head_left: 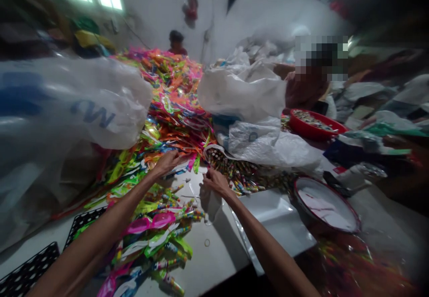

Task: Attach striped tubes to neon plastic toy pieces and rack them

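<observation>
My left hand reaches to the near edge of a heap of bright plastic pieces, its fingers curled in; what they hold, if anything, I cannot make out. Just right of its fingertips lie a pink piece and a green piece. My right hand is closed, thumb against fingers, beside the mouth of a white sack of small printed tubes. Below my hands, toy glasses in pink and green lie in a row with printed tubes among them on the white table.
A big clear plastic bag bulges at the left. Black perforated trays lie front left. To the right are a flat plastic bag, a red-rimmed basin and a red basin. Two other people sit beyond the piles.
</observation>
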A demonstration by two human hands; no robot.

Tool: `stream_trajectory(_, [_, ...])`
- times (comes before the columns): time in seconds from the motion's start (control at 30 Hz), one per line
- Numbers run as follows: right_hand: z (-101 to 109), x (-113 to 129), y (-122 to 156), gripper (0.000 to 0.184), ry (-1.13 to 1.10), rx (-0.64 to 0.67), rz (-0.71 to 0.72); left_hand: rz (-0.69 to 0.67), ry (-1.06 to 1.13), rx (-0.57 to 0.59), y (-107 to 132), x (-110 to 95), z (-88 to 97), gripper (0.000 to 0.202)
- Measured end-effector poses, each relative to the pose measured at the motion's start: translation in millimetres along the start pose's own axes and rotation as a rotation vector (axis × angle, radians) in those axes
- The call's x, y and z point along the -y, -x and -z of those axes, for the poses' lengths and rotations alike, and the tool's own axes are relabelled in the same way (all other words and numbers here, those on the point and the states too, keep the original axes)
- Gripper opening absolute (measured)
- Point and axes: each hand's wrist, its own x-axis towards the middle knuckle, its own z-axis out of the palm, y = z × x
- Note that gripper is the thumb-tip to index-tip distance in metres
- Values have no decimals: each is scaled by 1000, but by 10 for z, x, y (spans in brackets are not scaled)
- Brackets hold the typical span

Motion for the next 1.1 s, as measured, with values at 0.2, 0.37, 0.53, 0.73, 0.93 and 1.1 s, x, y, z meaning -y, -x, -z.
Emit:
stream_trajectory(0.2, [302, 273, 389, 19, -1028, 6, 146, -83, 555, 246, 616, -414, 211, 38])
stream_trajectory(0.37, [542, 479, 685, 27, -1191, 115, 207, 26, 759, 434, 1109, -719, 223, 35])
stream_trajectory(0.53, [578, 489, 868, 30, -1055, 251, 248, 29, 847, 479, 1383, -878, 248, 34])
stream_trajectory(0.73, [604, 496, 1021, 30, -1054, 296, 265, 10, 788, 477, 1518, -984, 299, 25])
stream_trajectory(0.93, [597, 505, 1071, 29, -1082, 372, 316, 63, 753, 475, 1566, -941, 306, 23])
stream_trajectory(1.1, [579, 483, 1069, 28, -1000, 435, 355, 29, 727, 517, 1588, -848, 216, 29])
